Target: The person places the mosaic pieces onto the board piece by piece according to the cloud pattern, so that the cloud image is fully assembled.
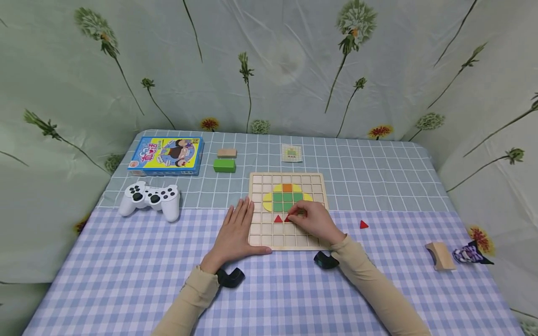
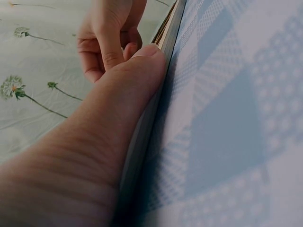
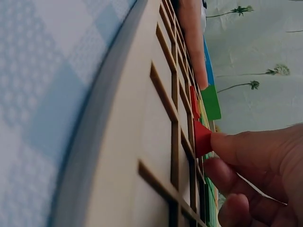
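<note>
The left hand [image 1: 236, 231] is laid flat on the table [image 1: 126, 270], fingers straight and together, pressed along the left edge of the wooden grid board [image 1: 287, 238]; in the left wrist view the thumb is seen lying against the board's rim. The right hand [image 1: 314, 223] is arched over the board's lower middle, fingers curled, and a red triangle piece [image 3: 201, 138] is pinched at the fingertips and held tilted at a cell of the grid. Both forearms are covered by beige sleeves and are angled inward from the bottom of the head view.

A second red triangle [image 1: 278, 218] is seated in the cell just left of the pinched one. Directly above them, a pattern of flat pieces is set into the board: green squares [image 1: 282, 200] flanked by yellow curved pieces [image 1: 267, 200], with an orange square [image 1: 287, 187] on top. A third red triangle [image 1: 363, 225] lies loose on the table, well to the right of the board.

The board is of pale wood, square, divided by thin raised ribs into square cells. The table is covered in checked cloth, blue-white near the person and grey-green beyond.
</note>
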`<state>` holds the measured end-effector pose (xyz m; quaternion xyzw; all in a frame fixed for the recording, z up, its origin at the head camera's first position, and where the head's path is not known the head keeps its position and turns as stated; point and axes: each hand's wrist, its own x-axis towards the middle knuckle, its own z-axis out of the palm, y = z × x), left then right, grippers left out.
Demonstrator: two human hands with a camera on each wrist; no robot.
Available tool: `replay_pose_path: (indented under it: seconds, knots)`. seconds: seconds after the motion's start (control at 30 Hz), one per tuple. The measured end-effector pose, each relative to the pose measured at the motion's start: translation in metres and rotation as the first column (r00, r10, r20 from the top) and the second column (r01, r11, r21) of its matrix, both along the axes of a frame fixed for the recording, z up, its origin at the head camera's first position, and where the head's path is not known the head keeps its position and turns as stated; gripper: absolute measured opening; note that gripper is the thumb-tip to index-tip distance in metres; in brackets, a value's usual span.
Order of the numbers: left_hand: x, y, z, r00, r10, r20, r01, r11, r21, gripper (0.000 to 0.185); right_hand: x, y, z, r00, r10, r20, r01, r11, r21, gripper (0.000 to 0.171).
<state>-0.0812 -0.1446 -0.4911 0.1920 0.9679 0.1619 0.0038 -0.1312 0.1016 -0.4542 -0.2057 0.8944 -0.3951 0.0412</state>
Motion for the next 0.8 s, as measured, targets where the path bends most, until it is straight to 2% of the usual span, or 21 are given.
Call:
replay_pose_path:
  seconds: [0.27, 0.47, 0.63, 0.8]
  knots:
    - [0.0, 0.0, 0.0, 1.0, 0.003, 0.008, -0.003, 1.0, -0.003, 0.129, 0.002, -0.002, 0.001, 0.997, -0.022, -0.076, 0.028, 0.996, 0.087, 0.006]
    - [0.001, -0.001, 0.0, 1.0, 0.005, 0.008, -0.005, 1.0, 0.004, 0.129, 0.003, 0.002, 0.001, 0.996, -0.028, -0.087, 0.038, 0.993, 0.112, 0.005]
    - [0.001, 0.0, 0.0, 1.0, -0.005, 0.012, 0.005, 1.0, 0.016, 0.129, 0.008, 0.022, 0.004, 0.995, -0.069, -0.073, 0.074, 0.994, 0.078, 0.005]
    - [0.001, -0.001, 0.0, 1.0, -0.003, 0.012, 0.002, 1.0, 0.022, 0.129, 0.01, 0.052, 0.005, 0.983, -0.16, -0.092, 0.167, 0.983, 0.076, 0.008]
